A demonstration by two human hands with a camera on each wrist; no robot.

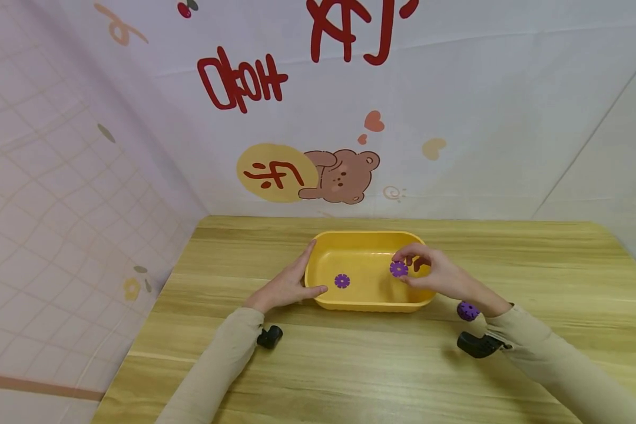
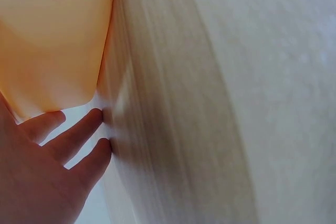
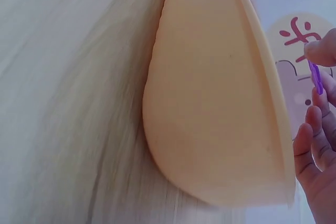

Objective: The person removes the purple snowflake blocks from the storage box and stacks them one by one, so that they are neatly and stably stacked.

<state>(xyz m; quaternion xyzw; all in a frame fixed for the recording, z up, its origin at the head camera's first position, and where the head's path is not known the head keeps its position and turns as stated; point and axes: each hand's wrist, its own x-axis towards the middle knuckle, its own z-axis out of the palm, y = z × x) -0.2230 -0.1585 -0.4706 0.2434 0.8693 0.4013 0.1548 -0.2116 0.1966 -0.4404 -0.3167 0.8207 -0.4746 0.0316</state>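
A yellow plastic basin (image 1: 371,306) stands on the wooden table. My left hand (image 1: 285,287) holds its left end, thumb over the rim at the near corner and fingers spread along the outside wall. In the left wrist view three fingers (image 2: 79,140) lie by the basin's wall (image 2: 52,40). Over the basin's right part, my right hand (image 1: 437,274) pinches a purple notched disc (image 1: 398,269) between thumb and fingers; the right wrist view shows that disc (image 3: 316,77) edge-on. Another purple notched disc (image 1: 341,281) lies flat on the basin's floor, left of middle.
A round purple notched piece or stack (image 1: 467,310) sits on the table (image 1: 371,365) beside the right wrist, partly hidden by it. Black wrist devices (image 1: 477,344) are on both sleeves. A pale wall cloth (image 1: 482,118) with a printed bear rises behind the table.
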